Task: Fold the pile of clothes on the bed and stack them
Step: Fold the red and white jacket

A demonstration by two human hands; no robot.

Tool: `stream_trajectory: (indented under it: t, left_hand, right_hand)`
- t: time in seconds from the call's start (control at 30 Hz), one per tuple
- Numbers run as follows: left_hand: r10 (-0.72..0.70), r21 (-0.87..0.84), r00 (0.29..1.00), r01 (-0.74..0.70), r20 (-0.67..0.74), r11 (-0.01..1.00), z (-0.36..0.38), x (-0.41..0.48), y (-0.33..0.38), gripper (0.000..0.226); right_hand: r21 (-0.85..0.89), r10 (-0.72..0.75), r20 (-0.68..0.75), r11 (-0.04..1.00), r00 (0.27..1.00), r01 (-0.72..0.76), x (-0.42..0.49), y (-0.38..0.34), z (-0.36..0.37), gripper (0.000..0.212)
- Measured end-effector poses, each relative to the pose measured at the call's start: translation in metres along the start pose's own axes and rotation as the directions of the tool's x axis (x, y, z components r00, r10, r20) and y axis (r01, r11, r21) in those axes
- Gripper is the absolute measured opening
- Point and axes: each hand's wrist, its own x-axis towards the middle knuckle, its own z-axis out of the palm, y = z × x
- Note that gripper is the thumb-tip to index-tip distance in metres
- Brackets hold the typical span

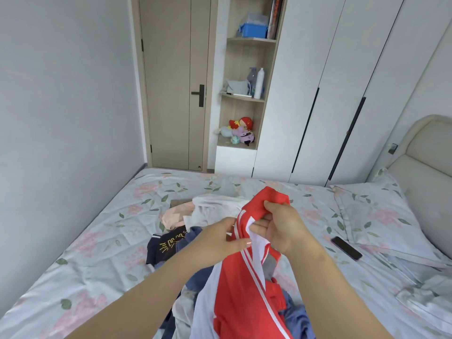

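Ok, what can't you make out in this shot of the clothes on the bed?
All in the head view:
Red and white garment: lower part cut off by the bottom edge, so its type is unclear.
Pile of clothes: partly hidden behind that garment; count unknown.
Book on the top shelf: title too small, top cut off.

No legible txt anywhere. Yellow print on the black garment, near the bed left edge, is too blurred; book spine on the top shelf likewise.

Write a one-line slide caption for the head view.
Left hand and right hand hold a red-and-white garment over the clothes pile on the bed.
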Motion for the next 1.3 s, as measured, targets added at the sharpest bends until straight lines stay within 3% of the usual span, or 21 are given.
stream_trajectory:
  t: [0.03,0.1,0.17,0.27,0.4,0.5,0.57,0.67,0.77,0.87,0.97,1.03,1.1,1.17,1.23,1.3]
  left_hand:
    - [0.029,0.1,0.999,-0.025,-0.046,0.995,0.001,0.003,-0.002,0.015]
    - [0.046,0.195,0.989,-0.018,-0.141,0.981,-0.002,0.006,-0.005,0.023]
    - [-0.029,-0.067,0.986,0.018,-0.166,0.998,-0.011,0.008,-0.006,0.021]
    - [-0.166,-0.54,0.979,0.076,-0.12,0.838,-0.032,0.008,0.0,0.019]
    - [-0.197,-0.744,0.976,0.063,-0.093,0.665,-0.054,0.013,0.024,0.019]
    - [-0.198,-0.831,0.979,0.066,-0.053,0.552,-0.068,0.015,0.047,0.032]
    - [-0.156,-0.861,0.988,0.091,0.014,0.501,-0.076,0.013,0.063,0.042]
    - [-0.059,-0.859,0.996,0.089,0.069,0.503,-0.089,0.01,0.087,0.026]
    - [-0.052,-0.843,0.999,0.03,0.003,0.538,-0.113,0.013,0.112,0.027]
    - [-0.083,-0.86,0.987,-0.078,-0.138,0.505,-0.15,0.021,0.133,0.027]
    - [-0.06,-0.889,0.967,-0.204,-0.249,0.41,-0.171,0.019,0.157,0.031]
    - [-0.066,-0.833,0.961,-0.198,-0.27,0.517,-0.167,0.018,0.165,0.029]
    - [-0.15,-0.8,0.948,-0.144,-0.28,0.583,-0.153,0.017,0.153,0.029]
    - [-0.207,-0.769,0.949,-0.055,-0.239,0.636,-0.125,0.012,0.13,0.033]
    - [-0.291,-0.792,0.95,0.091,-0.112,0.604,-0.101,0.004,0.093,0.045]
    - [-0.397,-0.811,0.914,0.172,-0.08,0.559,-0.089,0.001,0.052,0.04]
  right_hand:
    - [-0.012,-0.003,0.032,1.0,0.999,0.004,-0.002,-0.002,0.002,0.022]
    - [-0.032,-0.015,0.077,0.999,0.997,0.017,-0.004,-0.004,0.002,0.023]
    - [-0.082,-0.045,0.056,0.995,0.997,0.05,-0.005,-0.004,-0.006,0.017]
    - [-0.142,-0.102,-0.089,0.986,0.991,0.088,-0.003,0.003,-0.023,0.008]
    - [-0.227,-0.05,-0.132,0.974,0.99,0.019,0.005,0.025,-0.033,0.013]
    - [-0.225,0.004,-0.042,0.974,0.999,-0.013,0.009,0.037,-0.029,0.044]
    - [-0.208,0.0,0.019,0.978,1.0,0.004,0.011,0.036,-0.023,0.053]
    - [-0.19,-0.058,0.098,0.979,0.994,0.076,0.018,0.019,-0.013,0.041]
    - [-0.093,-0.144,0.109,0.984,0.984,0.154,0.019,-0.024,-0.002,0.007]
    - [0.035,-0.347,0.09,0.938,0.933,0.345,0.009,-0.097,0.007,0.011]
    - [0.146,-0.553,0.059,0.828,0.831,0.541,-0.007,-0.162,0.014,0.012]
    - [0.174,-0.59,0.015,0.796,0.807,0.579,-0.011,-0.168,0.018,0.009]
    - [0.212,-0.456,0.091,0.878,0.886,0.43,0.0,-0.133,0.016,0.035]
    - [0.145,-0.136,0.222,0.984,0.966,0.105,0.014,-0.064,0.005,0.062]
    - [-0.006,0.17,0.27,0.985,0.948,-0.175,0.014,0.0,-0.008,0.067]
    - [-0.086,0.312,0.284,0.95,0.907,-0.299,0.007,0.035,-0.017,0.062]
